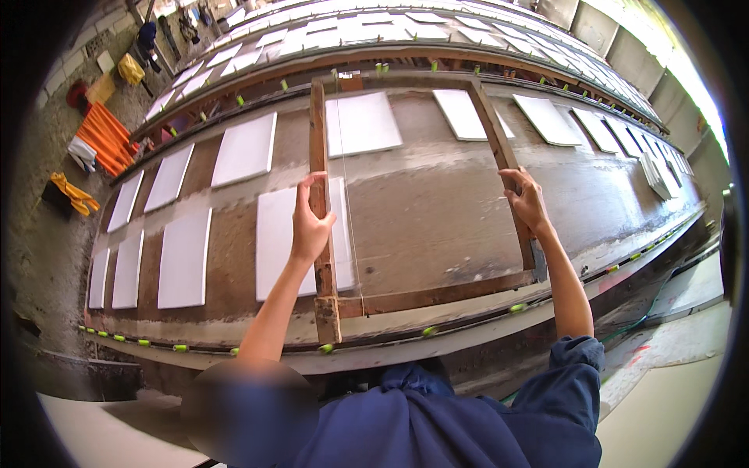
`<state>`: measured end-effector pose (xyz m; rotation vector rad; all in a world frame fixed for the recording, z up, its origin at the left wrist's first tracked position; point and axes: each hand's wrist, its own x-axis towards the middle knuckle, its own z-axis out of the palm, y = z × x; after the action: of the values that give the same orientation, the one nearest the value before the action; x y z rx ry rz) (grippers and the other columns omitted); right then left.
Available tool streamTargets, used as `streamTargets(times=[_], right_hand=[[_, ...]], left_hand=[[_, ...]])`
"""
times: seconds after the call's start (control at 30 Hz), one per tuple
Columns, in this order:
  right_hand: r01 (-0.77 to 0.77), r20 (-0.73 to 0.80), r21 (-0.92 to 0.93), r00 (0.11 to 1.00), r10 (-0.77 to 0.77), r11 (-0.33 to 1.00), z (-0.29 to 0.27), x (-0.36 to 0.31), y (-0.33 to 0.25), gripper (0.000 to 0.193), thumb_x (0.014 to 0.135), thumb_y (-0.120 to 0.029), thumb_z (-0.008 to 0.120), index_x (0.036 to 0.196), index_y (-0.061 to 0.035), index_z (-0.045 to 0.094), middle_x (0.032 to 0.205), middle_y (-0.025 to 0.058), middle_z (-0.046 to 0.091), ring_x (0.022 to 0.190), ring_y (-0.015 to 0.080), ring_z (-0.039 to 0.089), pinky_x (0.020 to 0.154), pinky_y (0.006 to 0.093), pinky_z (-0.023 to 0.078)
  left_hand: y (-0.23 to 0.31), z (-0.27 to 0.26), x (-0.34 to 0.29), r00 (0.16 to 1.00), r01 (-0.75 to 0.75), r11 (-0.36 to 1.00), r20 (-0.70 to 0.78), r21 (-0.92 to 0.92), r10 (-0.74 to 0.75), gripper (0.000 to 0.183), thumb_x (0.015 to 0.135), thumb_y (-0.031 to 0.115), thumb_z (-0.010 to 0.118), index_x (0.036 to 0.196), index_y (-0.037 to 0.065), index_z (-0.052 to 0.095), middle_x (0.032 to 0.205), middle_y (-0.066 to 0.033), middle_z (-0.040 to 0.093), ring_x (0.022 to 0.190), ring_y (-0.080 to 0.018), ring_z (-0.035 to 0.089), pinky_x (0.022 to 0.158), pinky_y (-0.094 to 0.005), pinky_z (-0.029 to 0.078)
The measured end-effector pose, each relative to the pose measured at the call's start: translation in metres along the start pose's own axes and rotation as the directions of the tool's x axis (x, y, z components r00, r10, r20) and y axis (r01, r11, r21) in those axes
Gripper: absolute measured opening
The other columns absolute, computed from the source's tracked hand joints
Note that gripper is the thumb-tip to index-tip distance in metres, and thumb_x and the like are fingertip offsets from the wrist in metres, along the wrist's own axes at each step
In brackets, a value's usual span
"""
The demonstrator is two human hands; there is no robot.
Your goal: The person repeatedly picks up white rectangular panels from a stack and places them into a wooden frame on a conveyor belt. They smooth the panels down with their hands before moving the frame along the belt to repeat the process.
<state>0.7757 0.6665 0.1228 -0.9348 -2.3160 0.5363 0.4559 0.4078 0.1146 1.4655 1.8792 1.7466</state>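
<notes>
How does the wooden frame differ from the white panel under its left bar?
The wooden frame is brown, the panel white. The frame is open-centred, the panel unbroken. Left hand and right hand grip the frame; the panel lies on the table. Both look roughly rectangular.

The wooden frame (437, 293) is brown with darker patches. The panels (185, 261) are plain white, while the table (234, 242) is brown with pale, greyish streaks. The clips (431, 331) are lime green, the shirt (406, 429) plain navy, the hanging cloth (107, 136) bright orange.
</notes>
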Motion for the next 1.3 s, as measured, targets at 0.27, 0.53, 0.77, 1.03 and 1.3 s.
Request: streamTargets(times=[0.27, 0.53, 0.77, 1.03, 1.3], right_hand=[[-0.056, 0.051, 0.060, 0.997, 0.053, 0.997, -0.015, -0.015, 0.121, 0.036, 0.073, 0.006, 0.063, 0.105, -0.0084, 0.057, 0.129, 0.0313, 0.041, 0.126, 0.0415, 0.035, 0.102, 0.0417, 0.036], [-0.106, 0.105, 0.089, 0.990, 0.097, 0.990, -0.012, -0.025, 0.155, 0.031, 0.075, 0.002, 0.065, 0.102, -0.0106, 0.057, 0.132, 0.0336, 0.036, 0.120, 0.0441, 0.041, 0.099, 0.0404, 0.039], [-0.133, 0.114, 0.029, 0.985, 0.129, 0.991, -0.013, -0.035, 0.162, 0.021, 0.074, 0.001, 0.063, 0.093, -0.0092, 0.061, 0.132, 0.0355, 0.034, 0.119, 0.0446, 0.042, 0.098, 0.0404, 0.039], [-0.113, 0.140, 0.039, 0.984, 0.107, 0.993, -0.010, -0.040, 0.168, 0.012, 0.073, 0.002, 0.061, 0.081, -0.0063, 0.064, 0.129, 0.0406, 0.029, 0.120, 0.0429, 0.041, 0.099, 0.0371, 0.037], [-0.147, 0.169, 0.064, 0.976, 0.135, 0.987, -0.011, -0.042, 0.161, 0.011, 0.072, 0.004, 0.058, 0.075, -0.0058, 0.061, 0.131, 0.0387, 0.030, 0.111, 0.0417, 0.050, 0.092, 0.0361, 0.042]], left_hand=[[-0.031, 0.118, -0.016, 0.997, 0.073, 0.997, 0.007, -0.020, -0.073, 0.060, 0.064, -0.014, 0.050, 0.118, 0.009, 0.039, 0.126, -0.0084, 0.043, 0.138, -0.0310, 0.016, 0.113, -0.0408, 0.010], [-0.037, 0.151, -0.038, 0.984, 0.177, 0.984, -0.001, -0.002, -0.177, 0.055, 0.064, -0.013, 0.050, 0.113, 0.010, 0.041, 0.129, -0.0119, 0.041, 0.139, -0.0323, 0.011, 0.112, -0.0405, 0.010], [-0.036, 0.159, -0.041, 0.981, 0.192, 0.981, 0.013, 0.009, -0.192, 0.052, 0.064, -0.013, 0.050, 0.110, 0.009, 0.041, 0.125, -0.0131, 0.042, 0.139, -0.0339, 0.012, 0.111, -0.0401, 0.012], [-0.041, 0.154, -0.052, 0.979, 0.193, 0.977, 0.047, 0.091, -0.198, 0.043, 0.067, -0.013, 0.050, 0.103, 0.009, 0.041, 0.137, -0.0225, 0.033, 0.139, -0.0344, 0.010, 0.111, -0.0408, 0.011], [-0.028, 0.153, -0.056, 0.972, 0.189, 0.952, 0.093, 0.241, -0.217, 0.039, 0.069, -0.015, 0.048, 0.098, 0.009, 0.041, 0.124, -0.0166, 0.040, 0.139, -0.0364, 0.008, 0.112, -0.0439, 0.011]])
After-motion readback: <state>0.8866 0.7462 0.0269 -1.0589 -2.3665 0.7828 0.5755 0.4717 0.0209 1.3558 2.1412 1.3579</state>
